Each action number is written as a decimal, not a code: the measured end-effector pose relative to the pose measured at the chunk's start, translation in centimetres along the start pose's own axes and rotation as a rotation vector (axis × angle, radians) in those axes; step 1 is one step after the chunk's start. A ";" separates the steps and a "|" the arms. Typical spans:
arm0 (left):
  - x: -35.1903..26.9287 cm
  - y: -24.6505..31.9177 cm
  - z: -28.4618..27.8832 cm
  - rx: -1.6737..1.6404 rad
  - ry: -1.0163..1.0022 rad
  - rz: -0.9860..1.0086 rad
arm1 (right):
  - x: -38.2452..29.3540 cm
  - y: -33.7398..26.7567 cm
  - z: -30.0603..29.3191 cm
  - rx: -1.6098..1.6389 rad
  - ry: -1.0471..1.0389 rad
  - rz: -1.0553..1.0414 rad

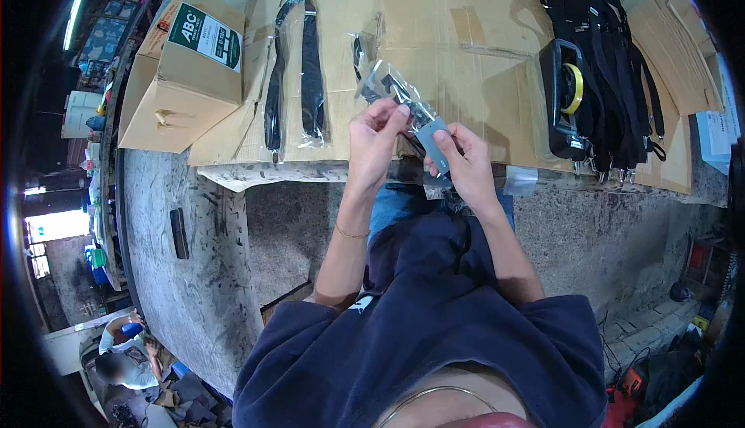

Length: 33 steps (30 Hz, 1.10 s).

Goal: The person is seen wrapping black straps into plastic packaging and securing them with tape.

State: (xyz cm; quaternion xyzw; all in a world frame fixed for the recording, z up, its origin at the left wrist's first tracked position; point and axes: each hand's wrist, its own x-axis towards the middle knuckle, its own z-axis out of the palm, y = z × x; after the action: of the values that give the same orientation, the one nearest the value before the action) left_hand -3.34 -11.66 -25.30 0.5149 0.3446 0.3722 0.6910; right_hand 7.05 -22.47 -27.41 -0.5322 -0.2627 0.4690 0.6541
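My left hand (375,137) pinches the edge of a clear plastic sleeve (401,87) that has dark strap parts inside. A grey card tag (433,145) at the sleeve's lower end is held between the thumb and fingers of my right hand (468,163). Both hands are close together over the front edge of the cardboard-covered table. To their left lies a pair of black suspenders (312,73) in clear plastic. Many black straps with metal clips (611,90) are heaped at the right, beside a black tape dispenser (561,99) with a yellow roll.
A cardboard box (198,79) with a green and white label stands at the left. Another open carton (669,38) is at the far right. A dark phone-like object (179,233) lies on the grey surface at left. Another person (131,352) sits at the lower left.
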 end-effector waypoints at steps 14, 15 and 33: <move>1.0 0.3 -0.3 0.031 -0.185 -0.145 | 0.4 0.2 0.0 -0.027 0.043 0.037; 0.9 0.3 -0.5 0.048 -0.208 -0.142 | 0.4 0.2 0.1 -0.037 0.035 0.039; 0.3 1.1 -0.7 0.173 -0.083 -0.008 | -0.3 -0.2 0.3 -0.087 -0.098 0.032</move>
State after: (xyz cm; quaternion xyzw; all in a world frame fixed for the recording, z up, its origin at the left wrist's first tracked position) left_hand -3.96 -10.87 -24.48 0.5863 0.3489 0.3166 0.6590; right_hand 6.73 -22.58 -27.08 -0.5407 -0.3060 0.4928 0.6092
